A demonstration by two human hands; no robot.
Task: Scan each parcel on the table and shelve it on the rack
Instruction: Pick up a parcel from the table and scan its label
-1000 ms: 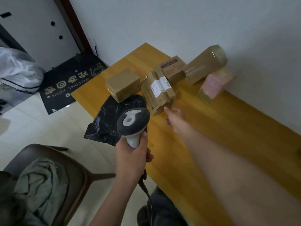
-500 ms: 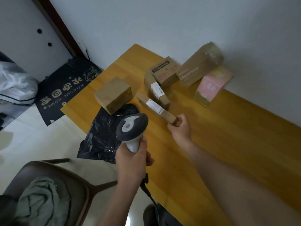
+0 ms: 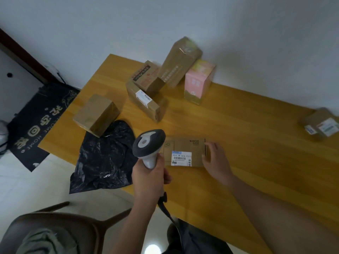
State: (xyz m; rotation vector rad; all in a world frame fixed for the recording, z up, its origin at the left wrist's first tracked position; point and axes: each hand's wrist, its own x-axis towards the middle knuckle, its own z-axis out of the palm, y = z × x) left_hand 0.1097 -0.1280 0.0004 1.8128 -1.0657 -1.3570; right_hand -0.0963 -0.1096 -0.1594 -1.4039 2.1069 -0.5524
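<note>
Wooden table (image 3: pixel 247 143) carries seven parcels (image 3: pixel 185 153) and a black bag (image 3: pixel 106 156)

bare table (image 3: pixel 247 143) right of flat parcel (image 3: pixel 185 153), boxes (image 3: pixel 146 99) crowd behind

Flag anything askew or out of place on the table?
Two things: the black plastic bag droops over the table's near edge, and the tall brown parcel is tilted, leaning over the printed box. No visible damage or spills.

Scanner (image 3: pixel 149 143) in left hand (image 3: pixel 149 177) (label-up flat parcel (image 3: pixel 185 152) beside).
</note>
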